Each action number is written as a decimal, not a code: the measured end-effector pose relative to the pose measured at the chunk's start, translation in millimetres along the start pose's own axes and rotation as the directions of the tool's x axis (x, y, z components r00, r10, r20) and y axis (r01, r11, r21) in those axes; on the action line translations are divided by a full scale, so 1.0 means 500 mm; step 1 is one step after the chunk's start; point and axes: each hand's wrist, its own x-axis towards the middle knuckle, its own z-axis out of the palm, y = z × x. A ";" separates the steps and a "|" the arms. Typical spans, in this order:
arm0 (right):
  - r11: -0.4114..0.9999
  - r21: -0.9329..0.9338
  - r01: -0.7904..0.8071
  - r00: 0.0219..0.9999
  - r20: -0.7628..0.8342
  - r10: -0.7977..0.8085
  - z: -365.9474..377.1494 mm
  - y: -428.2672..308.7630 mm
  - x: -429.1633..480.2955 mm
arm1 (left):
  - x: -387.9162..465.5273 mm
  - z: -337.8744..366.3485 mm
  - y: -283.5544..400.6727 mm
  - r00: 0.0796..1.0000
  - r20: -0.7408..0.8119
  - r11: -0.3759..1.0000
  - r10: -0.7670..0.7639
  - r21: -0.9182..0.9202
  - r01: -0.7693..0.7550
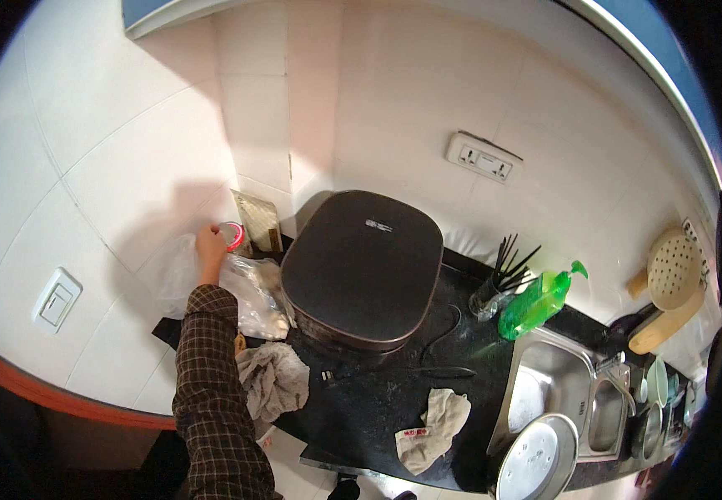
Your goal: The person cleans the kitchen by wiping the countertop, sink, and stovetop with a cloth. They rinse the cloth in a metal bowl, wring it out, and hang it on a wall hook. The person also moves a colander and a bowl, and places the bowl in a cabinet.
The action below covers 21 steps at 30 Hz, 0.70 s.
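Observation:
My left hand (210, 245), in a dark checked sleeve, reaches to the back left corner of the black counter. Its fingers are curled, and whether they grip anything is hidden. Right beside the fingers stands a jar with a red-rimmed lid (234, 236). A translucent plastic bag (175, 275) lies around the wrist, and a clear plastic bag with pale contents (258, 306) spreads to its right. Behind the jar a pale packet (260, 219) leans on the wall. My right hand is out of view.
A large dark lidded appliance (364, 269) fills the counter's middle, a cable (442, 370) beside it. Cloths (276, 378) (436, 431) lie in front. At right are a green pump bottle (533, 306), a glass with black sticks (486, 297), a steel sink (552, 369) and a metal pan (533, 459).

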 end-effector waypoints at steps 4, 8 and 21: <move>0.996 -0.073 0.052 0.993 -0.104 -0.059 0.077 0.147 -0.002 | -0.017 0.040 -0.031 0.959 0.003 0.949 0.285 0.143 -0.282; 0.942 0.247 -0.228 0.973 0.031 0.227 -0.025 -0.006 -0.008 | 0.104 0.003 -0.225 0.912 0.110 0.794 0.396 0.457 -0.400; -0.016 0.973 0.231 0.958 -0.224 0.181 -0.130 0.044 -0.179 | -0.261 -0.218 0.234 0.867 -0.211 0.852 0.451 -0.188 -0.489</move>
